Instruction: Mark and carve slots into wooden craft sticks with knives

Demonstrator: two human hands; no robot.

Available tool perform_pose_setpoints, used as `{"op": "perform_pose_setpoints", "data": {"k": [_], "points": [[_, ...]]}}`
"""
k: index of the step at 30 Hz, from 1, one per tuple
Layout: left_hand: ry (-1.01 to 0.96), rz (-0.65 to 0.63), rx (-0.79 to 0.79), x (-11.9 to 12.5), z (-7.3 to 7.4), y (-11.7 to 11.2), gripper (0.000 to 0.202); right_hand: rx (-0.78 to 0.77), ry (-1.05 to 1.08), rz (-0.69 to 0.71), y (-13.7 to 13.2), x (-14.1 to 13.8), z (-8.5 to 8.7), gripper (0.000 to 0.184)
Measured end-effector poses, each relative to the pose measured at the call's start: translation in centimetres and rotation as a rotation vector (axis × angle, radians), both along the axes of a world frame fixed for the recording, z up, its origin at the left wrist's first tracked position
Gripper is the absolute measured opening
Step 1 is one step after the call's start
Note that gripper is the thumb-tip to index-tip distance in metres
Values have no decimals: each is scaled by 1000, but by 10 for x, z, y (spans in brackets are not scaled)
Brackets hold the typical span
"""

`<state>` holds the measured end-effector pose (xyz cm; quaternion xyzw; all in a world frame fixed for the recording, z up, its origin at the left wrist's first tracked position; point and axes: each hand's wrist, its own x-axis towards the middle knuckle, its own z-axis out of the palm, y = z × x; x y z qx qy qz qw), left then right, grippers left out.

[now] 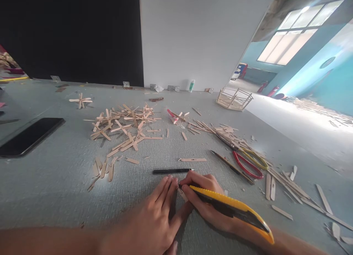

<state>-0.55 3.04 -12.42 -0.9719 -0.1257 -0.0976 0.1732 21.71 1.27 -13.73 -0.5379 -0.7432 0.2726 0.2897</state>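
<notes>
A yellow and black utility knife (228, 203) is gripped in my right hand (206, 190), its handle pointing back toward the lower right. Its tip end is down at a small piece of wooden craft stick (182, 194) on the table. My left hand (158, 216) presses that piece down between its fingertips and thumb; the rest of the piece is hidden by the hands. Just beyond my fingertips lies a thin black pen-like rod (172, 171). Farther off is a single craft stick with a split in it (193, 159).
Several star-shaped stick assemblies (129, 119) are piled at the left-centre. Red-and-yellow-handled scissors (248, 165), a slim pointed tool (231, 166) and loose sticks (292, 185) lie right. A phone (30, 137) lies left, a glue bottle (191, 85) and stick frame (234, 99) at the back.
</notes>
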Motion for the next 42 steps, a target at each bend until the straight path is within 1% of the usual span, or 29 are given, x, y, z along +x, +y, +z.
{"op": "perform_pose_setpoints", "data": {"k": [5, 12, 17, 20, 24, 29, 31, 35, 38, 42], "points": [[21, -5, -6, 0, -2, 0, 63, -10, 18, -13, 2, -2, -1, 36], [38, -1, -30, 0, -2, 1, 67, 4, 2, -19, 3, -4, 1, 37], [32, -7, -47, -1, -3, 1, 65, -31, -19, -20, 2, -5, 4, 42], [35, 7, -61, -1, -4, 1, 65, -17, -28, -26, 2, -4, 1, 43], [78, 17, -97, 0, -6, 2, 71, -10, -37, -22, 2, -5, -4, 43], [97, 15, -146, 1, -8, 4, 71, 46, -58, -36, 3, -7, -2, 44], [104, 24, -160, 1, -7, 4, 74, 63, -69, -33, 2, -5, 0, 43], [146, 36, -163, 0, -2, 2, 69, 71, -94, 13, -1, 2, 3, 44], [126, 26, -130, 1, 0, 3, 72, 33, -120, 16, -2, 4, 4, 46], [111, 21, -123, 2, -4, 4, 73, -39, -126, 10, 0, 5, 8, 46]]}}
